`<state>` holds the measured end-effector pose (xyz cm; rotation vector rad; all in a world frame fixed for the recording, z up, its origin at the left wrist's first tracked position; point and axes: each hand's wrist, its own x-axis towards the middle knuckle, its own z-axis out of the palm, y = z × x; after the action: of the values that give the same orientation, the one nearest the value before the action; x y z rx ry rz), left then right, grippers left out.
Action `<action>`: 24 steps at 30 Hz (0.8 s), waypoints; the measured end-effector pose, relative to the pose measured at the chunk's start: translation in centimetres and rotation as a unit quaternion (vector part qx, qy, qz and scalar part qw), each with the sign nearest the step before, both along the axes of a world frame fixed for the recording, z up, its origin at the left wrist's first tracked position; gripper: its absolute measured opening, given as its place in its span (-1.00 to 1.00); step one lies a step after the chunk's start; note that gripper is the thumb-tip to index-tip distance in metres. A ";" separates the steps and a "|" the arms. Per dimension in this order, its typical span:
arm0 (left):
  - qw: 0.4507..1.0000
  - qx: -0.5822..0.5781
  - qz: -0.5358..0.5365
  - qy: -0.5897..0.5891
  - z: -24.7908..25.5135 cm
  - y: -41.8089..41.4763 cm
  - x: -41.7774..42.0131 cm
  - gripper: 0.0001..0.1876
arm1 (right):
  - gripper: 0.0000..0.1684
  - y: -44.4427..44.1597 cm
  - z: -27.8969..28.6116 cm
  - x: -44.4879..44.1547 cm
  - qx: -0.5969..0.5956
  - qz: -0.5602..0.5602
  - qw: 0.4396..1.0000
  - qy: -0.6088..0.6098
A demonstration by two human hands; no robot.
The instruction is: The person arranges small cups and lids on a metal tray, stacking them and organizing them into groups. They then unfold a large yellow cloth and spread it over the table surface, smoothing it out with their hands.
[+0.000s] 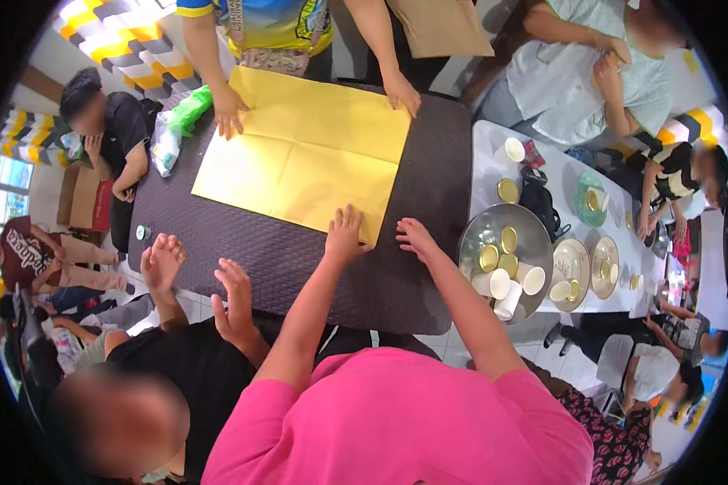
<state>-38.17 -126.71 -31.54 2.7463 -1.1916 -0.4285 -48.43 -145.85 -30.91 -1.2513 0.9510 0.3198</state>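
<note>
A creased sheet of yellow paper [303, 154] lies spread on a dark woven-pattern table [230, 248]. My left hand [344, 235] rests on the sheet's near right corner, fingers apart and pointing away from me. Just right of that corner, my right hand [417, 239] hovers over the dark table with its fingers spread, holding nothing. Across the table, another person's two hands touch the sheet, one at its far left part and one at its far right corner.
A person in black sits close on my left, both hands raised near the table's edge. A plastic bag [168, 142] and a small lidded container [143, 232] stand at the left. On the white table [488, 145] at right are a metal basin [470, 248], cups, gold-lidded tins and plates [567, 260].
</note>
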 end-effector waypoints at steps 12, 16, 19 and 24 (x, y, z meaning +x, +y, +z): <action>0.995 -0.093 0.016 -0.030 -1.8 0.3 -0.3 -0.64 | -0.46 1.8 -1.3 -1.0 0.066 -0.078 0.995 -0.017; 0.973 -0.162 0.033 0.163 1.0 0.6 -0.4 -0.59 | -0.46 2.0 0.5 -0.3 0.012 -0.076 0.995 -0.067; 0.957 -0.273 0.035 0.096 4.2 0.6 -2.4 -0.62 | -0.46 1.8 2.4 0.1 -0.052 -0.067 0.984 -0.159; 0.940 -0.330 0.056 0.061 7.4 0.7 -2.0 -0.70 | -0.54 1.4 5.3 0.0 -0.106 0.000 0.960 -0.259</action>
<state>-40.18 -125.97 -24.12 2.1554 -0.9213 -0.1399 -48.41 -144.40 -25.62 -1.4345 0.5398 -0.1178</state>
